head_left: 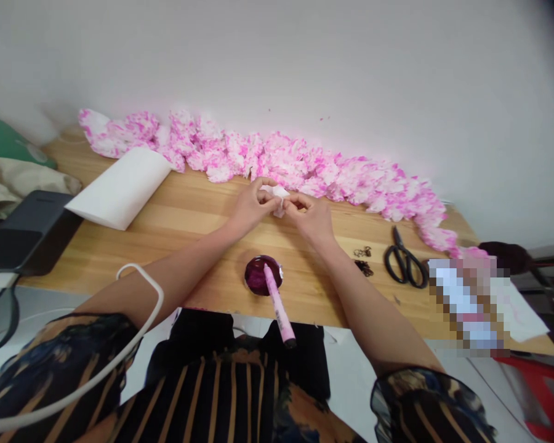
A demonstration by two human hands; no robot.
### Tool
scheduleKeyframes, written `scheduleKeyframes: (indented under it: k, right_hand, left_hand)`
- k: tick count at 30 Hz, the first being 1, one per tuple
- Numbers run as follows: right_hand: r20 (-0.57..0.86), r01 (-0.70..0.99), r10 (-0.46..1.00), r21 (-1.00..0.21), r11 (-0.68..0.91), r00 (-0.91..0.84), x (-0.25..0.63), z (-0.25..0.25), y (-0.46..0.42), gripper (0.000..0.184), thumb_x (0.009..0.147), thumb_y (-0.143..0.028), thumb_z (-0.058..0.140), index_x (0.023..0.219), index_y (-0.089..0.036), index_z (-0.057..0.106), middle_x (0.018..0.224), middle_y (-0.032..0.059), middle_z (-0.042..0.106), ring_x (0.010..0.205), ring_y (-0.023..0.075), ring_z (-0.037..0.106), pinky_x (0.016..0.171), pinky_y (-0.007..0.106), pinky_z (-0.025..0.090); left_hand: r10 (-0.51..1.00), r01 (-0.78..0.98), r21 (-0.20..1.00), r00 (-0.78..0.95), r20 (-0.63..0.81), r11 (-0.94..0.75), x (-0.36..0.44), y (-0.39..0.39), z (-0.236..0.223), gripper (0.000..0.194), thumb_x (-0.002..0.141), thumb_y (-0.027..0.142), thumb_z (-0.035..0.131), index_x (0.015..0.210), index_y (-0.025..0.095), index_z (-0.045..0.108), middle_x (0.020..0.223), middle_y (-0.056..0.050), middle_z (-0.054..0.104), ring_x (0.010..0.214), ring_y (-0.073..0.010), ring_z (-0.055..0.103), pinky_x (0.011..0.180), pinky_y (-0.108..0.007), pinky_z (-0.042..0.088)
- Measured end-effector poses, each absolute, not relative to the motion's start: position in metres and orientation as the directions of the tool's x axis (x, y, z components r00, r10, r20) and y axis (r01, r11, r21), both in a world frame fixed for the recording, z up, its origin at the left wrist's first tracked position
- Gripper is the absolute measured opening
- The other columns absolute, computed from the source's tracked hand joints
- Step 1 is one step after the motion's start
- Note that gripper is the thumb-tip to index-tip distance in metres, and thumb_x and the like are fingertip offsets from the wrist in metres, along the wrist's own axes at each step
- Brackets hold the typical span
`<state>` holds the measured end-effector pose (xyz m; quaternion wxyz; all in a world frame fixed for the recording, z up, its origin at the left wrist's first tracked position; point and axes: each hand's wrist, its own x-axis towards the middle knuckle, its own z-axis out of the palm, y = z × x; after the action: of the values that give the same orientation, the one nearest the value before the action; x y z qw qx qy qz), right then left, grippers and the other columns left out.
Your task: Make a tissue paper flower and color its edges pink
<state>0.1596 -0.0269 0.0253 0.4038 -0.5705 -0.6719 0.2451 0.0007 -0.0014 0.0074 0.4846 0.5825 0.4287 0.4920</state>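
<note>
Between my two hands is a small piece of white tissue paper [279, 194], crumpled and pleated. My left hand [255, 206] pinches its left side, and my right hand [310, 216] pinches its right side with thumb and forefinger. Just behind them runs a long row of white tissue paper flowers [281, 157] with pink edges. Nearer to me, a small round dish [256, 278] of dark purple liquid stands on the table. A pink marker [279, 304] rests with one end in the dish, its black end toward me.
Black-handled scissors [405, 261] and small piles of dark clips or bands [363, 267] lie at the right, near a blurred-out object [466, 304]. A flattened white paper roll [122, 187] and a dark power bank [28, 231] are at the left. A white cable [152, 289] crosses my left arm.
</note>
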Motion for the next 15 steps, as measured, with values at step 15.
scheduleKeyframes:
  k: [15]
  right_hand:
    - [0.258,0.531,0.966,-0.818,0.22,-0.004,0.1611,0.0253,-0.0245,0.021,0.082,-0.033,0.061,0.083,-0.018,0.076,0.077,0.003,0.076,0.07,0.0174,0.065,0.068,0.029,0.046]
  left_hand:
    - [0.965,0.077,0.969,0.142,0.22,-0.233,-0.004,-0.0007,0.0081,0.019,0.087,0.026,0.064,0.071,0.017,0.058,0.066,0.001,0.066,0.061,-0.0091,0.059,0.062,-0.022,0.046]
